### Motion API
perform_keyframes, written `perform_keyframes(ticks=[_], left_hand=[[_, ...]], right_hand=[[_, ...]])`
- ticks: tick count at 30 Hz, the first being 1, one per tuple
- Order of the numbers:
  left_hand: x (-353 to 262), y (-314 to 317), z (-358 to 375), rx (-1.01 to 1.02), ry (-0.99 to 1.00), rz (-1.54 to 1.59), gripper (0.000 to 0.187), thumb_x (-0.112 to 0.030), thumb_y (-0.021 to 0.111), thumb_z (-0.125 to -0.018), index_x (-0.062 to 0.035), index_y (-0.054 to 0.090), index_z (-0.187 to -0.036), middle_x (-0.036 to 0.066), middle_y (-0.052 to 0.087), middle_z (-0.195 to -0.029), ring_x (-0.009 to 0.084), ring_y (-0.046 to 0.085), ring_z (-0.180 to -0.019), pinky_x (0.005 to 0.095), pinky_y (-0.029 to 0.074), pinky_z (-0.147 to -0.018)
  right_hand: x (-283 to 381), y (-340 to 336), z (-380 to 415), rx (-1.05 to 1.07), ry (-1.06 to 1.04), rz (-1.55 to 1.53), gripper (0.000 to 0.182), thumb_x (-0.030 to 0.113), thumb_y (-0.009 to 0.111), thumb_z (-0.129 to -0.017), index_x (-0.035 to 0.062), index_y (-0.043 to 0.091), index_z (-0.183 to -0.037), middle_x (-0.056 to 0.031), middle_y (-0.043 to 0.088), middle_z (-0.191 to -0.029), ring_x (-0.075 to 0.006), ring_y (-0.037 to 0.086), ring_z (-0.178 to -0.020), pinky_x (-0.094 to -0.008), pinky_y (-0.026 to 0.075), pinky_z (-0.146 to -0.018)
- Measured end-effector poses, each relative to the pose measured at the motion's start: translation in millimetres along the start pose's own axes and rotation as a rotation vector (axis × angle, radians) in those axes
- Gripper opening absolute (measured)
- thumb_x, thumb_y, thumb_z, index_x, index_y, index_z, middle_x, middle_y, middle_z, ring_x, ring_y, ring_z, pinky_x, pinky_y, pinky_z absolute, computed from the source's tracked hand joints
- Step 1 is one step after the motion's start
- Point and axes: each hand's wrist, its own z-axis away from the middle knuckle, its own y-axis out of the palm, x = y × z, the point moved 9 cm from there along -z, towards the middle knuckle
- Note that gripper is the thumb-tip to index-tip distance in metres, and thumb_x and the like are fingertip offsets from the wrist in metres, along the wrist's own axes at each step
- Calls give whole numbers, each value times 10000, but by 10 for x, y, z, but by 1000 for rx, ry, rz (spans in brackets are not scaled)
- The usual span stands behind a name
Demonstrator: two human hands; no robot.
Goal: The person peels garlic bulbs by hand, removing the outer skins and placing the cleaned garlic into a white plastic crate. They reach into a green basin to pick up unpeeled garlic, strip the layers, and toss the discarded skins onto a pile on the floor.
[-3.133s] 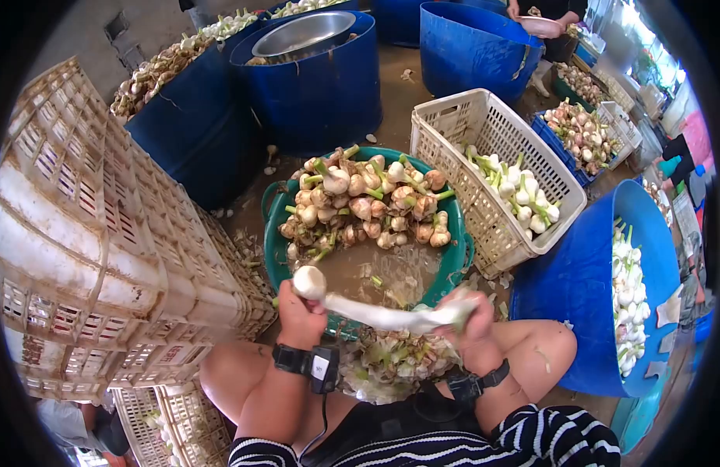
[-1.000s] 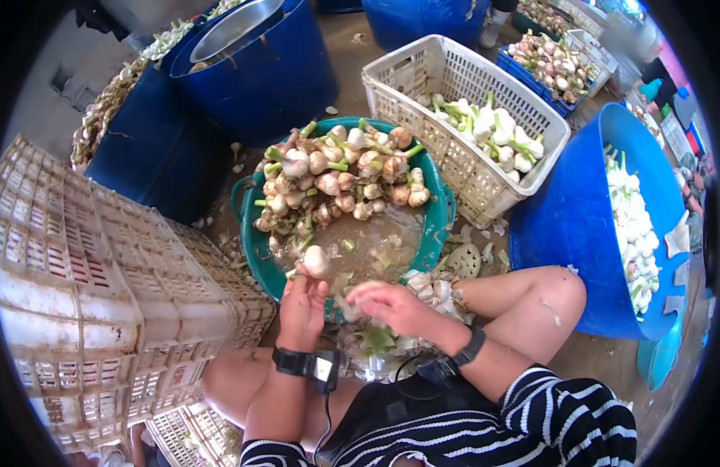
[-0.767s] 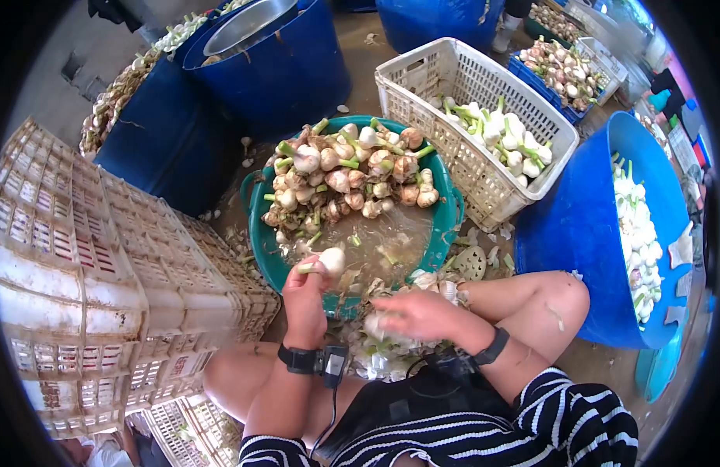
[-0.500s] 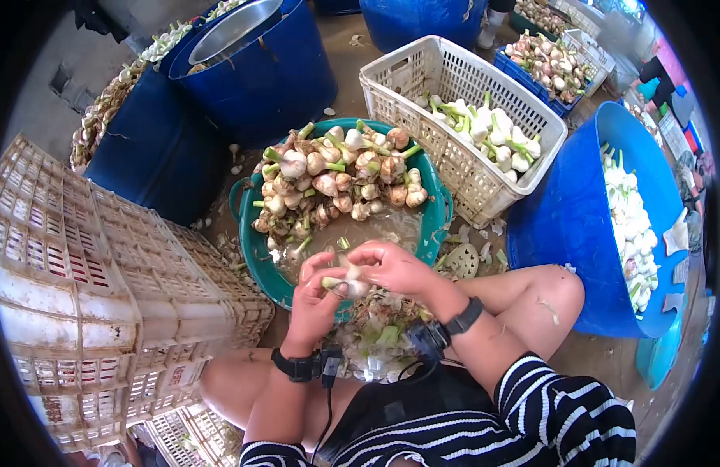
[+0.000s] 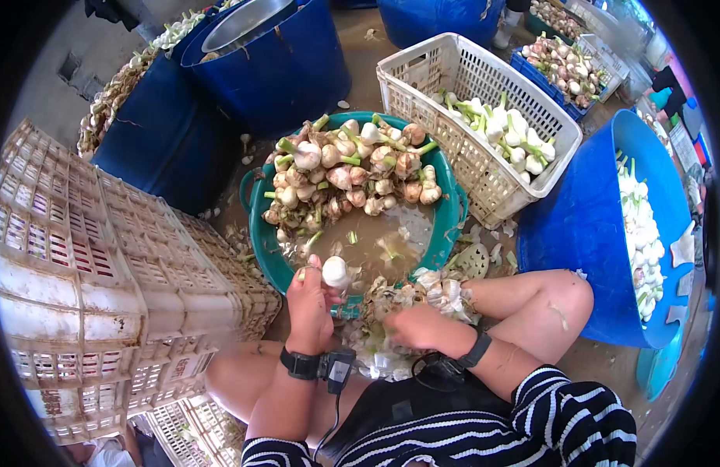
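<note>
My left hand (image 5: 309, 300) is closed on a white peeled garlic bulb (image 5: 336, 272), held up over the near rim of a green tub (image 5: 260, 233). Inside that tub, a heap of unpeeled garlic (image 5: 340, 177) with green stem stubs lies at the far side, with murky water in front. My right hand (image 5: 424, 327) is low, beside a pile of peeled skins (image 5: 410, 300) between my legs. Its fingers are blurred and partly lost against the skins, so their grip does not show.
Stacked crates (image 5: 103, 272) rise at the left. Blue barrels (image 5: 274, 74) stand behind the tub. A white crate (image 5: 422, 101) of garlic is at the back right, and a blue tub (image 5: 566, 233) of white garlic leans at the right.
My right hand has come off the bulb and moved down and right to the skins. My left hand still holds the bulb, now turned upright. The view has shifted slightly.
</note>
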Motion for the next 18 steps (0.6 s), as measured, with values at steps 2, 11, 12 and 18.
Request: perform_keyframes(ticks=[2, 11, 12, 18], left_hand=[[-95, 14, -4, 1, 136, -94, 215, -243, 595, -856, -77, 494, -764, 15, 539, -610, 81, 493, -471, 206, 403, -412], [-571, 328, 465, 22, 1147, -768, 236, -106, 590, -840, -6, 459, -672, 34, 461, -650, 86, 432, -536, 241, 359, -477], [-558, 335, 466, 18, 1146, -770, 236, -106, 590, -840, -6, 459, -672, 34, 461, -650, 86, 432, -536, 241, 359, -477], [-442, 157, 250, -107, 779, -620, 222, -57, 647, -751, -13, 456, -647, 98, 457, -628, 224, 446, -569, 330, 370, -539]], right_hand=[[79, -428, -28, -238, -10, -399, 127, 161, 562, -800, 35, 571, -815, -120, 597, -719, -262, 592, -655, -345, 476, -594], [-5, -675, -442, -171, 140, -1457, 155, 180, 553, -847, 27, 528, -848, -54, 574, -756, -125, 591, -634, -260, 508, -522], [-45, -549, -457, -167, 139, -1457, 155, 180, 553, -847, 27, 528, -848, -54, 574, -756, -125, 591, -634, -260, 508, -522], [-90, -595, -239, -349, 72, -1643, 97, 107, 560, -829, 27, 510, -850, -48, 558, -730, -134, 585, -609, -276, 517, -522]])
